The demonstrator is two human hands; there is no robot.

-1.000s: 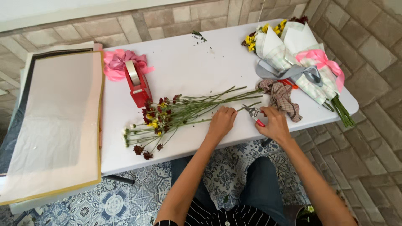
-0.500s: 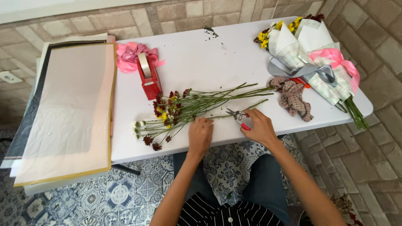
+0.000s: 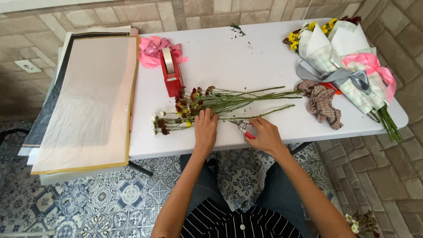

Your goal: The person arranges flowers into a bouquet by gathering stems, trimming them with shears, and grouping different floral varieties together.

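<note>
A loose bunch of cut flowers (image 3: 198,103) with dark red, yellow and white heads lies across a white table (image 3: 246,53), stems pointing right. My left hand (image 3: 205,129) rests flat on the stems near the blooms. My right hand (image 3: 265,134) grips small red-handled pruning shears (image 3: 243,127), whose blades sit at a green stem near the table's front edge.
A red tape dispenser (image 3: 171,72) and a pink ribbon bow (image 3: 152,48) stand behind the flowers. Stacked wrapping sheets (image 3: 88,97) cover the left end. Two wrapped bouquets (image 3: 348,61) and a checked cloth (image 3: 321,103) lie at the right. Patterned floor tiles show below.
Both hands have shifted left along the stems toward the blooms; the shears went with my right hand. The view has swung, so the table sits further right.
</note>
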